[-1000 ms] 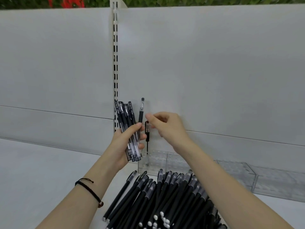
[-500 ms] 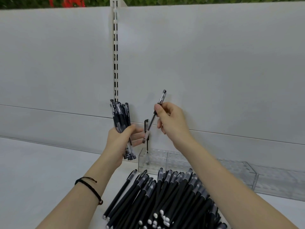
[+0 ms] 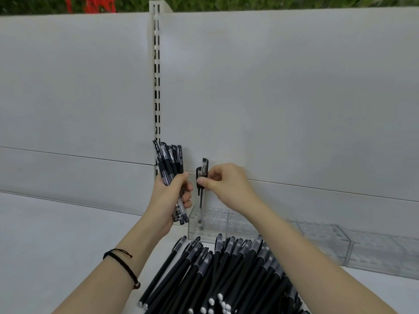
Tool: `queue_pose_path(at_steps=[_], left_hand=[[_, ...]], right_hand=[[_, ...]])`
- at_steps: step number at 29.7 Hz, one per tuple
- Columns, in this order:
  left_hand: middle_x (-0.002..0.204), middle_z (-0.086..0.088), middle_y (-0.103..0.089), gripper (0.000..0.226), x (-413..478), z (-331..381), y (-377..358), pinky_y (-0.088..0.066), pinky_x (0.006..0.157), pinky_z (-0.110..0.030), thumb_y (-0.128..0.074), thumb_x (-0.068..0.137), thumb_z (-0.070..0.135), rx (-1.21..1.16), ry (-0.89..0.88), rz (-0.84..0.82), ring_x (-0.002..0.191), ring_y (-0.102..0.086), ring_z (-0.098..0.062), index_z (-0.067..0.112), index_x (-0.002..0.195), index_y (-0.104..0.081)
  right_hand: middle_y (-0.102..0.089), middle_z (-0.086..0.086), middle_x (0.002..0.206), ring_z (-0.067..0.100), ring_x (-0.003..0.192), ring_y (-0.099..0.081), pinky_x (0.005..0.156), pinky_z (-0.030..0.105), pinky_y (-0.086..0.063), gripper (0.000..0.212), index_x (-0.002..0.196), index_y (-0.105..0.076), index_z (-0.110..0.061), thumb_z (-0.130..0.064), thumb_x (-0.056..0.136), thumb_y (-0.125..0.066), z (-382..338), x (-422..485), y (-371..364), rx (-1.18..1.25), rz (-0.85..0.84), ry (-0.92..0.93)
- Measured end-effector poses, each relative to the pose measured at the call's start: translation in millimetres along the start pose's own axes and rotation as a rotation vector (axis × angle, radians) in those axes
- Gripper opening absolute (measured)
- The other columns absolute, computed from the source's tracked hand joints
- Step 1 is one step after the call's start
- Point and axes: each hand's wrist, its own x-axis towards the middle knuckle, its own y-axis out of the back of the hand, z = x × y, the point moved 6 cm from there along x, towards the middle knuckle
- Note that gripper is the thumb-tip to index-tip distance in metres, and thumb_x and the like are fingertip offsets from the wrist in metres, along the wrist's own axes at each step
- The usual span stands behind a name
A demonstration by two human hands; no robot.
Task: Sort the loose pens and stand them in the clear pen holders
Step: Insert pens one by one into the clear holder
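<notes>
Over clear holder (image 3: 226,226) | right hand (image 3: 229,189) pinches pen (image 3: 205,165) | left hand (image 3: 169,200) grips bundle (image 3: 169,160)

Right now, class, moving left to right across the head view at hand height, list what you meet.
Wrist cord → pen bundle → pinched pen → right hand → rightmost clear holder.

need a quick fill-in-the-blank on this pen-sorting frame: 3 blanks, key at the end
1. The right hand pinches the cap end of a pen that reaches down into a clear ____.
2. The loose pens lying in a pile have ____ barrels.
3. The left hand grips a bundle of pens, and a cord bracelet circles the ____ wrist.
Missing: holder; black; left.
</notes>
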Motion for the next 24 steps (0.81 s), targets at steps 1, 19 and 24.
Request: queue_pose_path(at_steps=[1,19,24], left_hand=[[0.061,-0.006,-0.05,0.014,0.1,0.4,-0.8,-0.033,0.037,-0.02,-0.053,0.095,0.009,-0.013,-0.002,0.002,0.039,-0.036,-0.011,0.009,0.085,-0.043],[0.075,-0.013,-0.071,0.01,-15.6,7.3,-16.3,-0.056,0.051,-0.026,-0.059,0.092,0.007,0.011,-0.056,-0.166,0.059,-0.068,-0.018,0.003,0.098,-0.066],[0.088,-0.019,-0.074,0.013,-15.4,9.0,-15.8,-0.061,0.06,-0.033,-0.057,0.093,0.006,0.003,-0.037,-0.162,0.072,-0.073,-0.029,0.001,0.101,-0.065]], right_hand=[[-0.064,0.002,0.066,0.019,0.061,-0.055,0.062,0.035,-0.047,0.027,0.067,-0.062,-0.018,-0.039,0.083,-0.071,0.5,-1.5,-4.1,-0.064,-0.03,-0.002],[-0.056,-0.005,0.06,-0.001,0.049,-0.045,0.052,0.016,-0.035,0.023,0.075,-0.067,-0.012,-0.028,0.091,-0.065,-14.0,-1.5,12.4,0.443,-0.036,-0.015],[-0.052,-0.007,0.059,-0.001,0.043,-0.043,0.056,0.022,-0.035,0.024,0.073,-0.06,-0.014,-0.024,0.094,-0.06,-16.5,0.4,16.5,0.445,0.05,0.002]])
